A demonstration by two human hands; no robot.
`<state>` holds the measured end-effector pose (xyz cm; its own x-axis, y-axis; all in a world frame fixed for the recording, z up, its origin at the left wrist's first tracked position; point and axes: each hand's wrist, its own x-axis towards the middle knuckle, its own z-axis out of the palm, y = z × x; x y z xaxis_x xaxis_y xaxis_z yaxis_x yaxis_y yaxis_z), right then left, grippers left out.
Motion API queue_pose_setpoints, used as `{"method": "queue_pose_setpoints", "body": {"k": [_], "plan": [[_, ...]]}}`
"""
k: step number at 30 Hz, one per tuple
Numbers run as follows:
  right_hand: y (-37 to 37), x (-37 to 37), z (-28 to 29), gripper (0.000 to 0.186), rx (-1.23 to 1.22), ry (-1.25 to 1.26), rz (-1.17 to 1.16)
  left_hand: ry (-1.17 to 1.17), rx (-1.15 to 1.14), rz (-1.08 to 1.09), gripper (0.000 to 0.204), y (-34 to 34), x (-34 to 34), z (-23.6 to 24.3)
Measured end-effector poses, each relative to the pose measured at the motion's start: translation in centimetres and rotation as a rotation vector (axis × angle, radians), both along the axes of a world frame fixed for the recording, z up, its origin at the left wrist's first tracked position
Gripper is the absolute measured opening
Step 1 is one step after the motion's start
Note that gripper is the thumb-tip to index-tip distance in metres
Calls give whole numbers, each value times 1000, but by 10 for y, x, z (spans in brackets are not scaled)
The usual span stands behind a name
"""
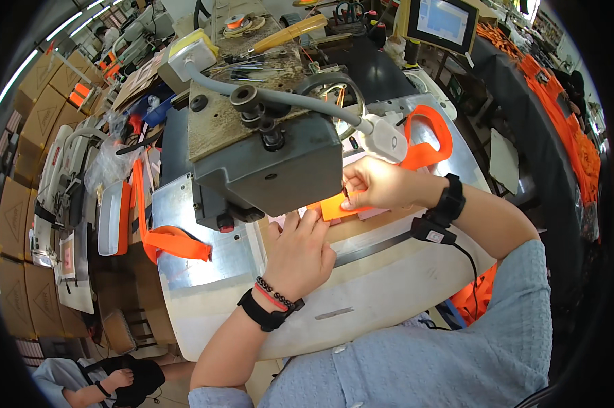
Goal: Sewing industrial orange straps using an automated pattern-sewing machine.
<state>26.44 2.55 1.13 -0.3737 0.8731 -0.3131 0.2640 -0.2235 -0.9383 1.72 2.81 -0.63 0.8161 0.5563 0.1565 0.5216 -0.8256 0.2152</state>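
Note:
My left hand (299,250) lies palm down beneath the front of the sewing machine head (273,163), fingers stretched out. Its fingertips rest by the left end of a flat orange fabric piece (339,206). My right hand (375,185) is at the piece's other side, thumb on the orange and fingers closed around a small dark thing that I cannot make out. Under the piece is a tan template (351,230) with pale pink parts, edged by a metal strip (378,245). The machine head hides the needle area.
Orange straps lie left (178,243) and right (445,136) on the metal bed. A white-and-orange tray (114,219) stands left. Tools and a yellow-handled brush (290,34) sit atop the machine. A screen (443,24) stands behind, and another person's arm (93,393) shows lower left.

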Motion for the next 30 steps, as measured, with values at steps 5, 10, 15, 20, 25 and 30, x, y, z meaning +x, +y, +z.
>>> {"method": "queue_pose_setpoints", "body": {"k": [5,10,15,20,25,30], "plan": [[9,-19,22,17,186,-299,-6,33,-42,13,43,1,-2,1],[22,-15,-14,21,273,-234,-17,-35,-22,3,48,-1,0,-2],[22,-17,-27,25,355,-239,-76,-65,-53,4,50,-2,-2,1],[34,-17,-32,31,424,-367,12,-46,-42,-6,54,-1,-1,3],[38,-20,-39,34,522,-498,39,-41,-35,-14,58,0,-2,3],[40,-18,-43,36,531,-564,35,-29,-104,-14,60,1,-4,8]]}}
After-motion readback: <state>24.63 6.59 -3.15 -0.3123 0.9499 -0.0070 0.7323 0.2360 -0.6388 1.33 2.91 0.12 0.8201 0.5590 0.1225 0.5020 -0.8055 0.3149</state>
